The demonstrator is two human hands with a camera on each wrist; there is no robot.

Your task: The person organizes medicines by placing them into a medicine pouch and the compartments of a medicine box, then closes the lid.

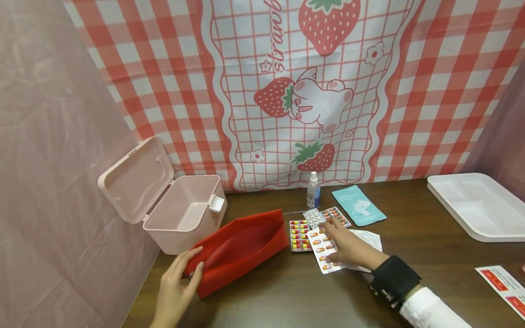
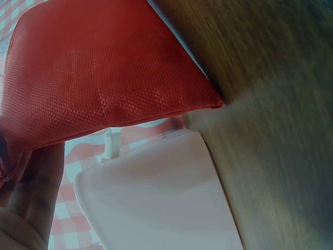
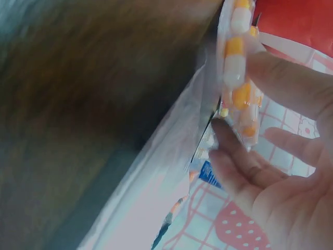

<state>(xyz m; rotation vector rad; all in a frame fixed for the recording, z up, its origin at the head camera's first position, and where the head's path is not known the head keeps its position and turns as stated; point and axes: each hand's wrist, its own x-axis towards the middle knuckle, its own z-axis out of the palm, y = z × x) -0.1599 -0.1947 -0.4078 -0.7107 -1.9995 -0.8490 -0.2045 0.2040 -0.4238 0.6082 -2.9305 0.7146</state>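
Note:
My left hand (image 1: 176, 284) grips the left end of a red zip pouch (image 1: 242, 275), thumb on the near side and fingers on the far side. The pouch's mouth gapes upward; its textured underside (image 2: 104, 67) fills the top of the left wrist view. With my right hand (image 1: 354, 248) I hold a blister pack of orange-and-white capsules (image 1: 317, 246) between thumb and fingers. Beside and behind it lie a pack of red-and-yellow capsules (image 1: 299, 238), a pack of white pills (image 1: 313, 217) and another orange capsule pack (image 1: 337, 215). A white packet (image 1: 371, 239) lies partly under my right hand.
A pale pink box (image 1: 213, 223) with its lid raised stands behind the pouch. At the back are a small spray bottle (image 1: 313, 193) and a teal packet (image 1: 358, 206). To the right are a white divided tray (image 1: 477, 207) and a red-and-white pack (image 1: 501, 284).

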